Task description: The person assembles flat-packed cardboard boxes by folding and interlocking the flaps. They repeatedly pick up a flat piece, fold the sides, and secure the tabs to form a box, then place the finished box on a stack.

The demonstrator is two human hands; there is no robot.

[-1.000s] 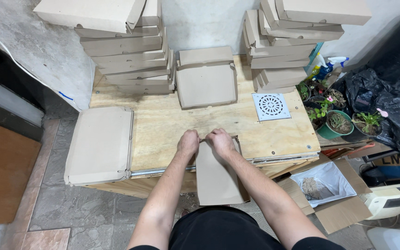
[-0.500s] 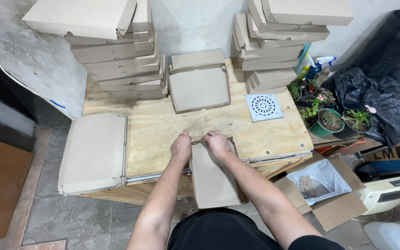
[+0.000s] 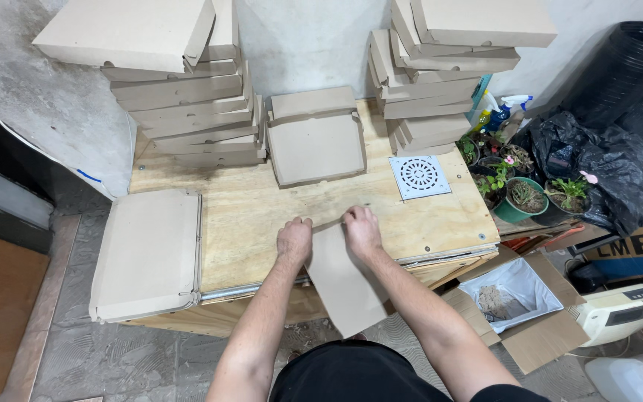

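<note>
So compared with a moment back, your hands have spread a bit and the cardboard sheet [image 3: 344, 279] looks slid further onto the plywood tabletop [image 3: 262, 216]; before, they sat closer together on its top edge. Now your left hand [image 3: 294, 240] has its fingers curled down over the sheet's far left corner, and your right hand [image 3: 362, 229] is doing the same on the far right corner, both pressing or pinching that top edge. Looks like the fold along that edge is being started. The rest of the sheet hangs off the table edge back toward you, below your wrists. Just beyond your fingertips sits an open folded box [image 3: 314, 141], and a white drain grate [image 3: 419, 176] lies off past your right knuckles.
</note>
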